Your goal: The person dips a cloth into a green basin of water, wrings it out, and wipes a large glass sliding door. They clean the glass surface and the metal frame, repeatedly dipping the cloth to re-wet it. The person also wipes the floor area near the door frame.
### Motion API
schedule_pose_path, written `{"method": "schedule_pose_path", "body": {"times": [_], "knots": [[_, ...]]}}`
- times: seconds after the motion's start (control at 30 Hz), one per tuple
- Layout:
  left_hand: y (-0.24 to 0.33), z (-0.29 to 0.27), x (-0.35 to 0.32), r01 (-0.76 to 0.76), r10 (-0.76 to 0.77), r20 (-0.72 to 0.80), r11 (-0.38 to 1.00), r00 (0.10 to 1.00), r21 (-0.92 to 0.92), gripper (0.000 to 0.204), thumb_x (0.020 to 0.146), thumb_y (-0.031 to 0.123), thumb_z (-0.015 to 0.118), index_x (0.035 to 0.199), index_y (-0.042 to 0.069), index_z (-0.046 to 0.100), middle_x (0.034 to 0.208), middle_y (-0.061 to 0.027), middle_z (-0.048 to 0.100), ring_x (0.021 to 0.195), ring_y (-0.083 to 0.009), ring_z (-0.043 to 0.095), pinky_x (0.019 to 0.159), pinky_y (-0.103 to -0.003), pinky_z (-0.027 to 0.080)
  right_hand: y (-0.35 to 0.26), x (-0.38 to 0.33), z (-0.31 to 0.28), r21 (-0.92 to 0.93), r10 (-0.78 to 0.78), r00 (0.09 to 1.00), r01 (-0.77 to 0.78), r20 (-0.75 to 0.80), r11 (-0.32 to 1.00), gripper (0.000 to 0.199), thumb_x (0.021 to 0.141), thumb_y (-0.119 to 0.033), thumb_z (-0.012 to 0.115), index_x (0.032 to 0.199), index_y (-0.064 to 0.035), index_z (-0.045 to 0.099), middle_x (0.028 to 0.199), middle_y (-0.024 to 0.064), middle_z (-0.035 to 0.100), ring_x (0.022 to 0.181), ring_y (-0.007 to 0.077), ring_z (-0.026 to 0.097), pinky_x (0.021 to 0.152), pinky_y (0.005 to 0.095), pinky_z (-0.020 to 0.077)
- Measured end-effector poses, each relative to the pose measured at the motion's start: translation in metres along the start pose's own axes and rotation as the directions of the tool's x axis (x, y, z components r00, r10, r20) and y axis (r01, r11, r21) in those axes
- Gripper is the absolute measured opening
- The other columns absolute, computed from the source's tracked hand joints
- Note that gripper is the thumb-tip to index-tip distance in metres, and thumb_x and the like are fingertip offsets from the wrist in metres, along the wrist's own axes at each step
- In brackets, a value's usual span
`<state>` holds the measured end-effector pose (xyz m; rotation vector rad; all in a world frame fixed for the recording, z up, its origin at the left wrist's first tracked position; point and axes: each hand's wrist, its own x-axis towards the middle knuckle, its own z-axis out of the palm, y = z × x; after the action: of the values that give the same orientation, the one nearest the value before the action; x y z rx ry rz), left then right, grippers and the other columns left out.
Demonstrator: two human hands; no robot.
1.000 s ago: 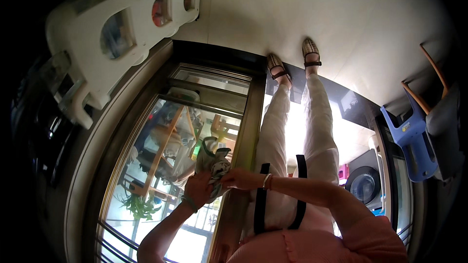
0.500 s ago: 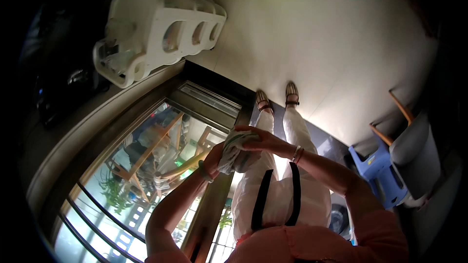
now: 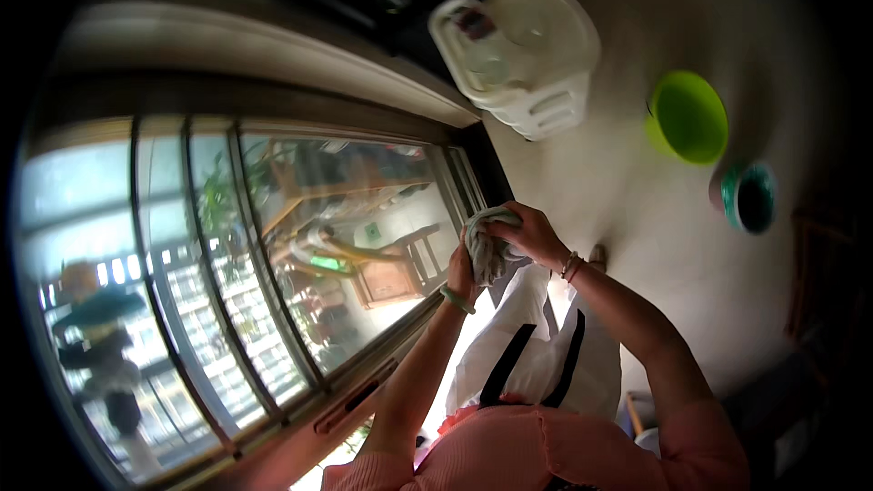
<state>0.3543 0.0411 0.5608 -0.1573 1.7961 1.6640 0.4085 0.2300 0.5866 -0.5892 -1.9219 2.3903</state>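
A bunched grey-white cloth (image 3: 491, 253) is held between my two hands in front of my body, above my white trousers. My left hand (image 3: 462, 275), with a pale bangle at its wrist, presses the cloth from the left side. Over the top and right side of it curl the fingers of my right hand (image 3: 535, 235), which has thin bracelets at the wrist. Folds of the cloth hide several fingertips. The nearest thing to both hands is the frame of the glass sliding door (image 3: 364, 264) on my left.
Through the door's glass show wooden furniture, plants and railings. A white plastic rack (image 3: 555, 95) stands on the floor ahead. To its right are a lime-green basin (image 3: 688, 118) and a dark green bucket (image 3: 751, 198). One shoe (image 3: 597, 256) shows beyond my right wrist.
My view has swung left toward the glass door, so the rack and basins appear farther right and the blue stool is gone from sight. Both hands still hold the cloth, now more bunched.
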Motion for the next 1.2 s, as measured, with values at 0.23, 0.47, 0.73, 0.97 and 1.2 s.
{"method": "schedule_pose_path", "body": {"times": [0.23, 0.47, 0.73, 0.97, 1.2], "knots": [[0.096, -0.018, -0.111, -0.1, -0.159, -0.548, 0.905, 0.821, -0.413, 0.064, 0.1, 0.058, 0.04, 0.133, 0.004, 0.049, 0.118, -0.011, 0.063, 0.104, -0.0236, 0.064, 0.082, -0.038, 0.057, -0.122, 0.023, 0.071, -0.072, -0.226, 0.931, 0.256, 0.287, 0.964, 0.033, 0.086, -0.03, 0.074, 0.102, -0.0015, 0.066, 0.089, 0.0147, 0.07, 0.081, 0.0216, 0.068, 0.075, 0.0338, 0.0514], [0.102, -0.011, -0.163, -0.306, -0.204, -0.607, 0.716, 0.768, -0.627, 0.057, 0.102, 0.053, 0.034, 0.132, 0.008, 0.05, 0.128, -0.0122, 0.06, 0.117, -0.0292, 0.059, 0.094, -0.045, 0.049, -0.186, 0.007, 0.154, 0.051, -0.223, 0.899, 0.221, 0.376, 0.974, 0.036, 0.088, -0.032, 0.071, 0.103, 0.0002, 0.064, 0.095, 0.0148, 0.069, 0.085, 0.0206, 0.067, 0.075, 0.0341, 0.0507], [0.094, -0.021, -0.171, -0.541, -0.236, -0.773, 0.595, 0.589, -0.594, 0.052, 0.102, 0.053, 0.036, 0.126, 0.01, 0.053, 0.118, -0.0087, 0.063, 0.107, -0.0256, 0.062, 0.088, -0.041, 0.051, -0.203, -0.033, 0.189, 0.092, -0.312, 0.84, 0.303, 0.445, 0.948, 0.028, 0.088, -0.021, 0.074, 0.104, -0.0014, 0.062, 0.096, 0.0039, 0.064, 0.089, 0.0089, 0.058, 0.078, 0.0267, 0.0481], [0.087, -0.032, -0.173, -0.645, -0.246, -0.806, 0.496, 0.538, -0.581, 0.044, 0.099, 0.048, 0.05, 0.122, 0.011, 0.057, 0.11, 0.0, 0.065, 0.098, -0.0177, 0.062, 0.074, -0.033, 0.05, -0.185, -0.064, 0.212, 0.084, -0.477, 0.725, 0.507, 0.496, 0.858, 0.024, 0.086, -0.015, 0.075, 0.102, -0.0026, 0.062, 0.094, 0.0043, 0.064, 0.086, 0.0121, 0.06, 0.078, 0.0283, 0.0491], [0.096, -0.034, -0.176, -0.649, -0.268, -0.842, 0.543, 0.468, -0.533, 0.041, 0.099, 0.041, 0.055, 0.119, 0.006, 0.058, 0.108, -0.0048, 0.066, 0.096, -0.0213, 0.065, 0.068, -0.038, 0.054, -0.183, -0.073, 0.216, 0.064, -0.494, 0.689, 0.549, 0.53, 0.834, 0.024, 0.084, -0.015, 0.077, 0.098, -0.0021, 0.062, 0.092, 0.0077, 0.064, 0.084, 0.0175, 0.062, 0.077, 0.0298, 0.0499]]}}
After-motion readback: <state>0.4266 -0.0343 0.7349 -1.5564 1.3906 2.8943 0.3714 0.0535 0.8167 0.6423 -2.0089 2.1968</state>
